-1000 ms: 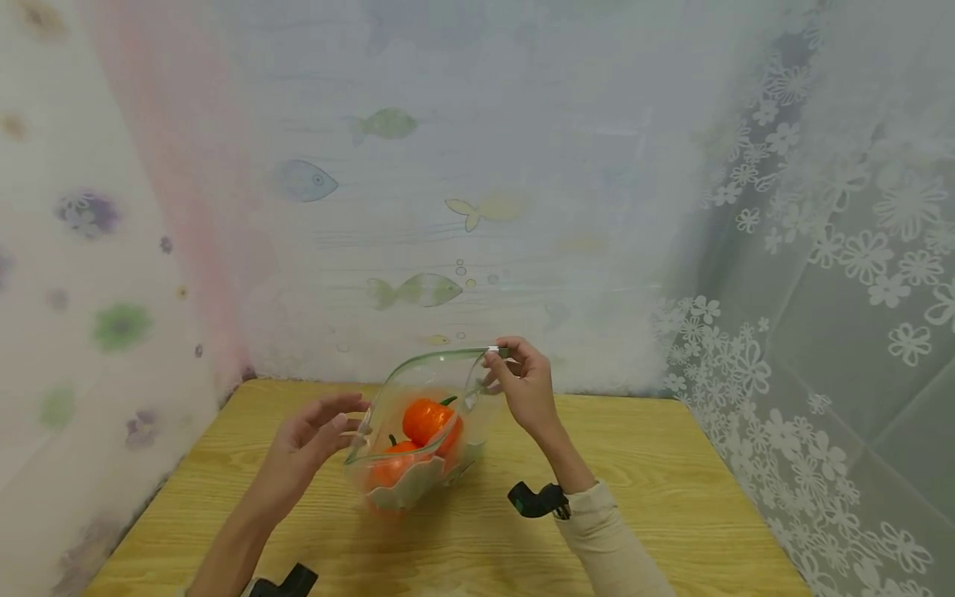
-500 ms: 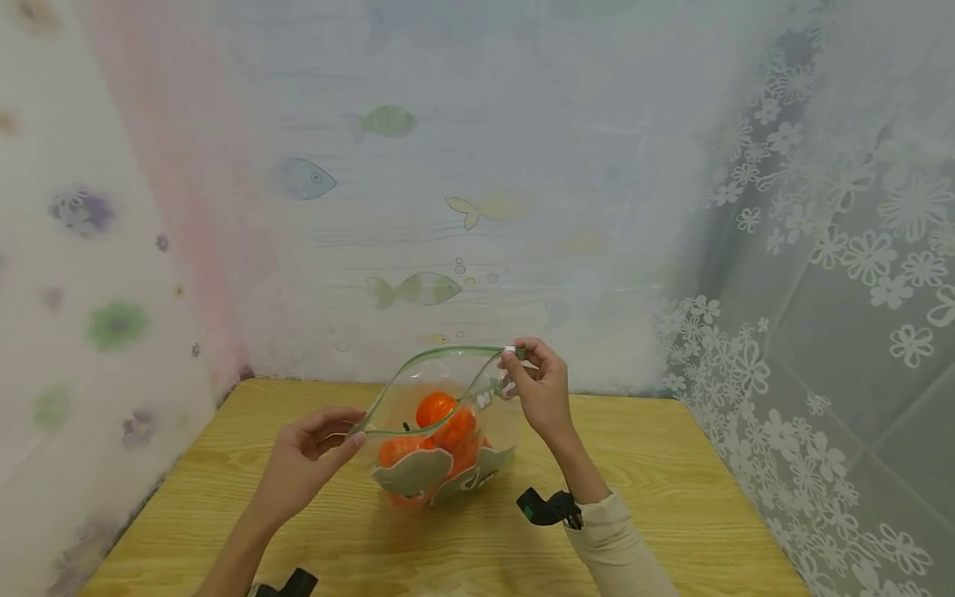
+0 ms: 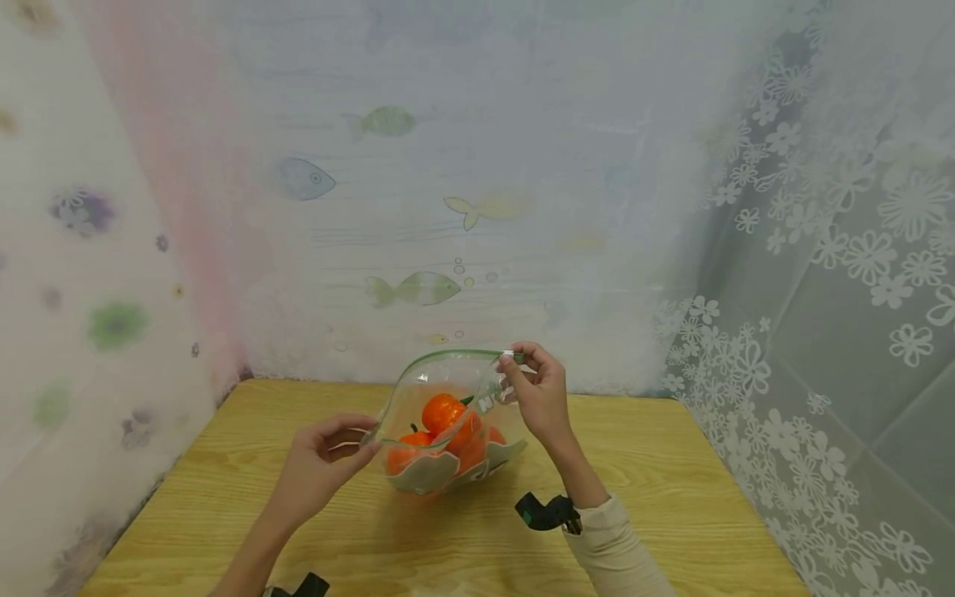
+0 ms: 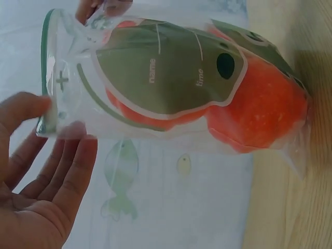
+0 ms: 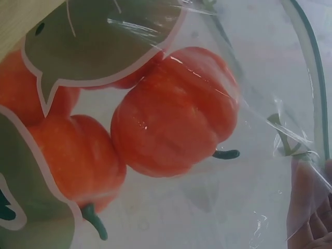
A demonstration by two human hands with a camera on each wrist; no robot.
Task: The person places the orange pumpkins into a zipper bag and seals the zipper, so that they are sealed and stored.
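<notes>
A clear zip bag with a green zip rim and leaf-like grey-green prints stands at mid-table, its mouth gaping upward. Inside lie several small orange pumpkins with dark green stems; the right wrist view brings one pumpkin up close through the film. My left hand pinches the left corner of the rim, thumb on the near side and fingers behind. At the opposite corner, by a white zip end, my right hand pinches the rim between thumb and fingers. The bag's print reads "name" and "time" in the left wrist view.
A wood-grain table lies beneath the bag. Behind it hangs a pale curtain printed with fish, and a flower-patterned sheet closes off the right side. Black wrist cameras sit on both forearms.
A second ago my left hand was loose beside the bag; it now holds the rim's left corner. The bag and my right hand have shifted a little rightward.
</notes>
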